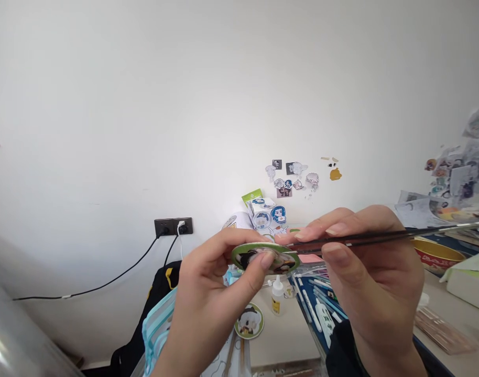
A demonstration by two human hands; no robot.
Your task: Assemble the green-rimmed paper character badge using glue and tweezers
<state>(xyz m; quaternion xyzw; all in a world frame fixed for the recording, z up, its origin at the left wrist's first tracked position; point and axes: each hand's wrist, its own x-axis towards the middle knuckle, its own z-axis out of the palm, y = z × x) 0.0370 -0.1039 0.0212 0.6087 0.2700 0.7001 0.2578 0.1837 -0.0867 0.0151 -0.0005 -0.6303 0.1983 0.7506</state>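
Observation:
My left hand (219,293) pinches a round, green-rimmed disc (249,253) with a cartoon picture, thumb on its face and fingers behind. The disc is tilted nearly edge-on. My right hand (377,283) is closed round long, thin, dark tweezers (365,238), held almost level between thumb and fingers. Their tips meet the right edge of the disc; whether they grip it I cannot tell. Below the hands, a similar round disc (249,321) lies on the desk. Close to it stands a small white dropper bottle (277,298) with a yellow label.
Several pens (322,293) lie in a tray right of the bottle. Farther right are a red-and-gold bowl (438,256) and a tissue pack (469,283). Stickers (296,168) cover part of the wall behind. A socket (173,226) with plugged cables is at left, above blue masks (159,324).

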